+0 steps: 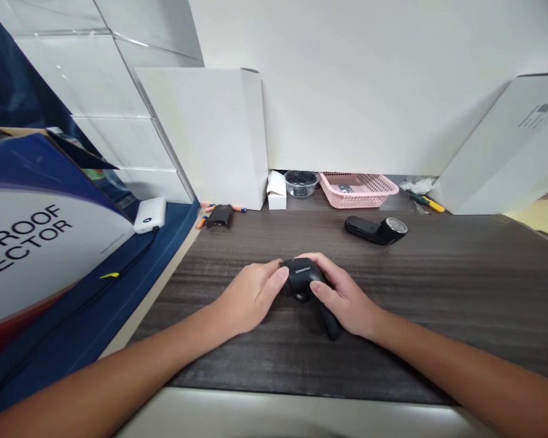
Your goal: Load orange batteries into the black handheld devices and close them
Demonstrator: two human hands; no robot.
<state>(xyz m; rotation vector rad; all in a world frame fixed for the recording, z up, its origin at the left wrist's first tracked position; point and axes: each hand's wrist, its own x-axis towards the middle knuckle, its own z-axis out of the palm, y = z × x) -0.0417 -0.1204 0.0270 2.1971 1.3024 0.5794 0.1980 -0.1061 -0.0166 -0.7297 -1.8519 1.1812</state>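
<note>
A black handheld barcode scanner (304,274), with small pale lettering on top, is between my two hands above the dark table. My left hand (256,295) pinches its head end, thumb on top; the fingertips beneath are hidden. From the other side my right hand (347,298) wraps round the body, its thumb near where the handle starts. The handle slants down toward me, and a trigger-like part shows under the head. Beyond my right hand lies a black device (377,230) with a slim handle and a round silvery end. A curved black piece (220,216) rests at the far left.
Orange batteries (201,222) lie around the curved piece. Along the back stand a small white box (276,191), a clear bowl (301,184) and a pink basket (360,199). A yellow-handled tool (428,202) lies right of them. White boxes flank the table; a white power bank (150,215) sits left.
</note>
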